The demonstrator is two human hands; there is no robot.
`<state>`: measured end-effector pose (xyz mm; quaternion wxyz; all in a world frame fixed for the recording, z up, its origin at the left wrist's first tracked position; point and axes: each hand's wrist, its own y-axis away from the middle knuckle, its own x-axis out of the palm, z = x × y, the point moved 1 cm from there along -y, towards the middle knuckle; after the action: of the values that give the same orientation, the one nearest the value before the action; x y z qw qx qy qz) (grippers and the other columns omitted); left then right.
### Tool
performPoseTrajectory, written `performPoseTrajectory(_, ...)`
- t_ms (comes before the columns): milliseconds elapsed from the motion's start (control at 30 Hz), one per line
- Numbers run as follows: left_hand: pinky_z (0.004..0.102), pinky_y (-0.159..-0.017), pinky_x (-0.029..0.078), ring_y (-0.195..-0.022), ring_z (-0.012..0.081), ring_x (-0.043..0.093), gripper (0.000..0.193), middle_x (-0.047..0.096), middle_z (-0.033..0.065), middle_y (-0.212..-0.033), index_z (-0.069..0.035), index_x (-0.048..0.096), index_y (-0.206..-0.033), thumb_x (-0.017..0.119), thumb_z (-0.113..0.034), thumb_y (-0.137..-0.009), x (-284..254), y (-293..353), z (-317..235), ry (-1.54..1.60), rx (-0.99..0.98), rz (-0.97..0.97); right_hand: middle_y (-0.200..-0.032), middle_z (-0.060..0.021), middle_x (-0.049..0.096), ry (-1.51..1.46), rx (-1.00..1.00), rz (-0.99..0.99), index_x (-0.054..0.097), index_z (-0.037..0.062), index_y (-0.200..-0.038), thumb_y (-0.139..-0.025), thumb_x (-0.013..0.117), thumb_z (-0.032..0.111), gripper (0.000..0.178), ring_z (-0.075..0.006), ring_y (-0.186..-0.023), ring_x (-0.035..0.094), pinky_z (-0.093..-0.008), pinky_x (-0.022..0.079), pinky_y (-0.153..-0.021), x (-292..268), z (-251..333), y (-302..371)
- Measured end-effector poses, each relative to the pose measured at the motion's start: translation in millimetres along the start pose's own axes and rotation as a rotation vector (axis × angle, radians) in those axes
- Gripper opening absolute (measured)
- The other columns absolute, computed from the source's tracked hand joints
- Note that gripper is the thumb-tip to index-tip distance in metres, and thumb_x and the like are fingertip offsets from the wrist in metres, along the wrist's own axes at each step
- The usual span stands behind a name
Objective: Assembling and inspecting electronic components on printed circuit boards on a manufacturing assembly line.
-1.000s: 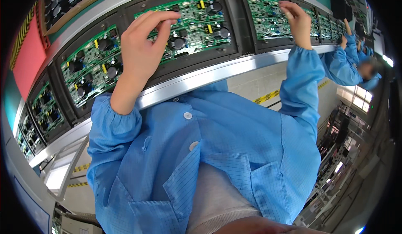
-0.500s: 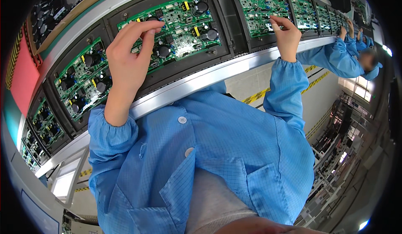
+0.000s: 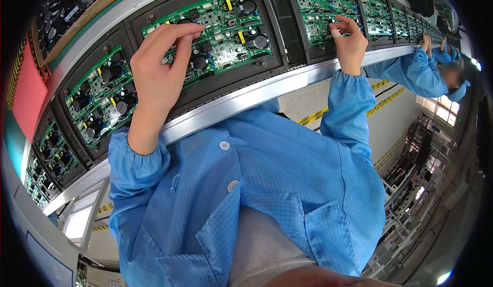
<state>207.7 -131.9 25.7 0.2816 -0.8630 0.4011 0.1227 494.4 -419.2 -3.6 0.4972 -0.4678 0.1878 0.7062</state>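
Silver-railed and long, an assembly line is bearing black frames. One green circuit board is lying under the left hand, whose thumb and fingertips are bending close together; whether they are gripping anything cannot be told. Just to its right, a second board is sitting beneath the right hand, likewise pinching inward, its hold unclear. Beyond, an open box is holding black parts; farther right, a person in blue is reaching toward the line.
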Motion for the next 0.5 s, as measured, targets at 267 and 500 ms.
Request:
performPoseTrajectory(267,0.0299,-0.075,0.054,-0.080,0.0189,0.068,0.019,0.072,0.0058,-0.089,-0.008,0.077,-0.103,0.066,0.001,-0.091,3.2,-0.4,-2.2,-0.037,0.015,0.012,-0.087,-0.0015,0.079,0.015,0.071,-0.025,0.076,0.0112,-0.109,-0.085,0.078,0.010,0.023,-0.0087,-0.074,0.070,-0.0255,0.053,-0.070,1.7,2.7,-1.9)
performPoseTrajectory(500,0.0306,-0.075,0.055,-0.080,0.0196,0.068,0.018,0.073,0.0054,-0.091,-0.010,0.077,-0.103,0.067,-0.001,-0.091,6.7,-3.5,-1.5,-0.032,0.016,0.001,-0.088,-0.0012,0.079,0.131,0.106,-0.059,0.077,0.0116,-0.105,-0.084,0.079,0.013,0.021,-0.0105,-0.076,0.072,-0.0262,0.054,-0.069,7.0,6.6,-4.2)
